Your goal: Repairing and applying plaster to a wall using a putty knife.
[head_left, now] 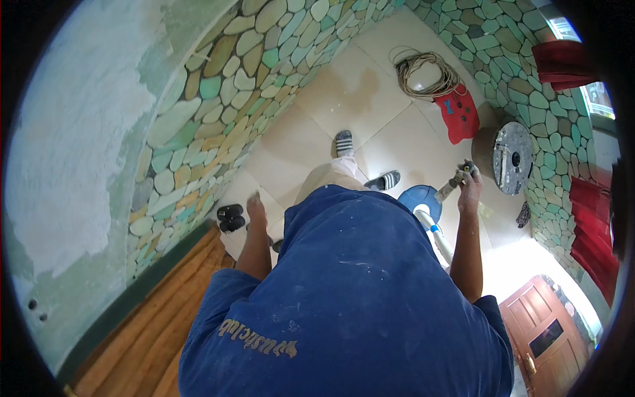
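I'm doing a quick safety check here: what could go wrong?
The coil of cord on the tiled floor could trip someone stepping forward. The dusty tool in the right hand might slip, and the striped slides would probably offer little protection if it fell.

Tiled floor (397,126) with cable coil (405,76), red sheet (461,118) (blue-marked), drum (514,173), black slippers (230,213).

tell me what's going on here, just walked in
A person in a blue shirt is on a tiled floor. The right hand grips a dusty tool, kind unclear, by what looks like a blue bucket. The left hand hangs near black sandals, with nothing visible in it. Farther off, a coil of cord lies at a flat red piece.
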Available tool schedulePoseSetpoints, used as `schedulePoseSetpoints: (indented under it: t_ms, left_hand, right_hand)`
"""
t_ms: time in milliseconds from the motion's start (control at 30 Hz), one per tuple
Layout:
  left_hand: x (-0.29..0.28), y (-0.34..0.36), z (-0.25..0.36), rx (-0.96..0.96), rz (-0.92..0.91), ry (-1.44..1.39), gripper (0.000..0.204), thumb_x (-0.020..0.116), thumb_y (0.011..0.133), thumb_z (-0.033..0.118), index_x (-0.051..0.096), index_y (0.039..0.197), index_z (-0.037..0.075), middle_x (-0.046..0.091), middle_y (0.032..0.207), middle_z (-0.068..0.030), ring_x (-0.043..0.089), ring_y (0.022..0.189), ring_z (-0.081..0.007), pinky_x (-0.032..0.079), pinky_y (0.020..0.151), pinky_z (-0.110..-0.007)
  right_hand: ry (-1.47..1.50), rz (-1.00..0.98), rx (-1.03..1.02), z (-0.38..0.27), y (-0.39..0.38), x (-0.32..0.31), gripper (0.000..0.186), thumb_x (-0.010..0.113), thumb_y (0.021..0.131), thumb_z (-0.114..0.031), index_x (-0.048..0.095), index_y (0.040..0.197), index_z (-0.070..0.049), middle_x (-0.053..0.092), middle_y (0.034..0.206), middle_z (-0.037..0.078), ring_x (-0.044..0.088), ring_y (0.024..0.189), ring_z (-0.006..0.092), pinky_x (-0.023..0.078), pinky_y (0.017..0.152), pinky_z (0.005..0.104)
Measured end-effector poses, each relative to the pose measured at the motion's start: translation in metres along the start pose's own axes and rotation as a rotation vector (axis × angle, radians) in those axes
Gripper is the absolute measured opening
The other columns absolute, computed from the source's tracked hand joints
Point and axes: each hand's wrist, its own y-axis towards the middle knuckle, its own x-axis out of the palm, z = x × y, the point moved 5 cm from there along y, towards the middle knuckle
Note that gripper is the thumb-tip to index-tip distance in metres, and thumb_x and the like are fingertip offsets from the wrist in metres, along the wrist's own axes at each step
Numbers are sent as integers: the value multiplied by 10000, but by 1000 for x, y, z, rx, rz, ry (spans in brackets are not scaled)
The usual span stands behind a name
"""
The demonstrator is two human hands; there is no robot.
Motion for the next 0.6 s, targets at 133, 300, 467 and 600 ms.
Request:
schedulePoseSetpoints:
  t_ms: [133,300,467,600]
  left_hand:
    - [-4,52,228,-31,68,-611,712,374,962,530,249,1441,18,277,1495,-171,305,1362,-291,240,1116,-395]
    - [-52,47,392,-209,61,-1481,1004,277,815,802,58,1496,98,118,1567,-62,136,1439,-270,109,1142,-513]
    - [-103,80,437,-95,43,-1724,977,249,814,797,24,1505,143,74,1572,-86,94,1447,-281,85,1150,-501]
    - [-112,83,455,-136,56,-1813,974,238,835,766,25,1499,87,67,1568,-137,103,1440,-314,68,1147,-524]
  right_hand:
    - [-16,127,-29,-22,4,-2,366,510,858,-8,557,1221,-20,636,1008,76,594,832,123,498,703,248]
    - [2,141,-6,-19,5,18,369,544,843,-27,574,1211,-32,640,1021,77,594,833,125,488,723,253]
    - [21,161,77,-17,2,36,375,545,826,-18,580,1199,-34,639,1012,82,594,884,151,485,765,283]
    - [21,148,80,-27,8,48,382,542,821,-10,572,1201,-25,635,1017,97,594,890,156,482,777,286]
